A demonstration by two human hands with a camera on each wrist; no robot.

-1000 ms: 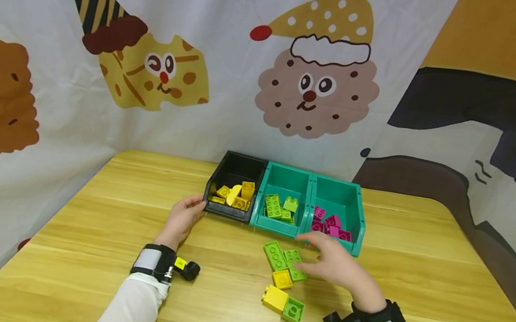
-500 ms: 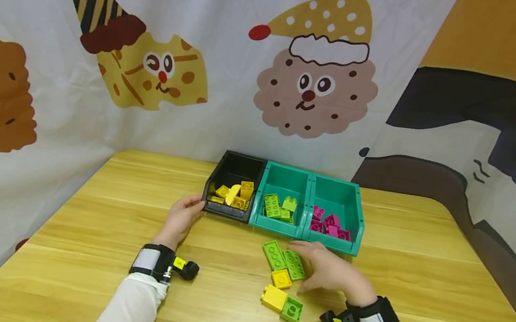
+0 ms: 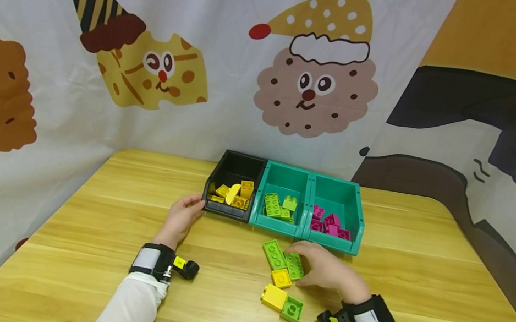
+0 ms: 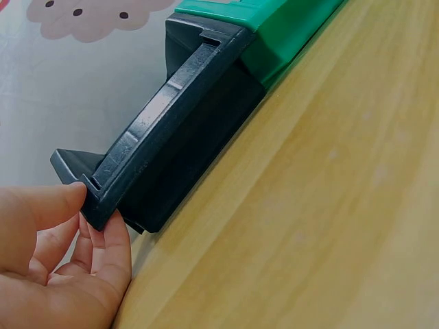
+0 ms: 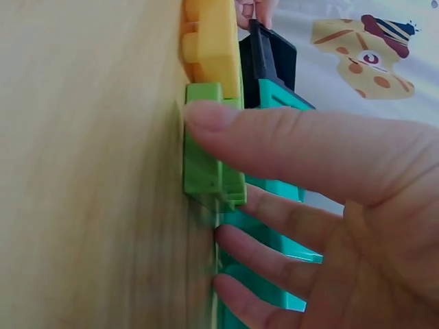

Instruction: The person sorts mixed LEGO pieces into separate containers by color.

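My left hand (image 3: 180,222) grips the front left corner of a black bin (image 3: 226,211); in the left wrist view the thumb lies on its rim, with curled fingers beneath. Several yellow bricks (image 3: 241,190) lie inside that bin. On the table, my right hand (image 3: 329,269) holds a green toy building brick (image 3: 293,265) between thumb and fingers. In the right wrist view the thumb covers part of this green brick (image 5: 202,168), so the exact contact is partly hidden. Beside it lie another green brick (image 3: 274,255) and a small yellow brick (image 3: 281,278).
Two teal bins adjoin the black one: the middle bin (image 3: 286,173) holds green bricks (image 3: 273,205), the right bin (image 3: 337,191) magenta bricks (image 3: 331,223). Nearer the front lie a yellow brick (image 3: 274,298) and a green brick (image 3: 292,310). A printed cloth (image 3: 228,95) hangs behind the table.
My right hand has come down and left from above the loose bricks, and its thumb and fingers have closed round the green brick. The left hand stays at the black bin.
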